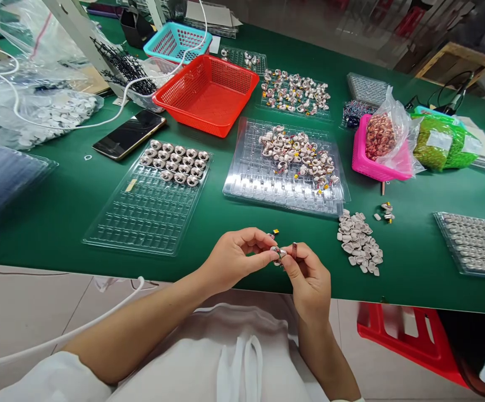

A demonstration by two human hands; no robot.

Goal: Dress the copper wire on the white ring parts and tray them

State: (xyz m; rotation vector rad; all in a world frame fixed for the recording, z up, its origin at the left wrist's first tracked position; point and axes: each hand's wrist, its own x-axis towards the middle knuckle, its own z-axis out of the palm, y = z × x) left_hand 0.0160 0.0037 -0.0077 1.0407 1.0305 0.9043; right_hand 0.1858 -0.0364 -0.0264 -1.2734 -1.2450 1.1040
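Over the table's front edge, my left hand (242, 257) and my right hand (311, 279) meet at the fingertips. Between them they pinch a small pale part with a shiny shell (279, 254), its details partly covered by the fingers. A narrow reddish-brown piece (294, 250) sticks up among the right fingers; its kind is unclear. Just beyond the left fingertips is a small piece with a yellow tab (276, 231). Right of my hands lies a pile of small pale grey caps (359, 243). Ahead, a stack of clear trays (242, 187) bears many small wired parts (296, 148).
On the left, a clear tray (142, 223) holds rows of shiny shells (179, 162). Behind it are a phone (129, 134) and a red basket (209, 95). A pink basket (361, 156) and a filled tray (476, 245) stand right. A white cable (100, 124) crosses the left side.
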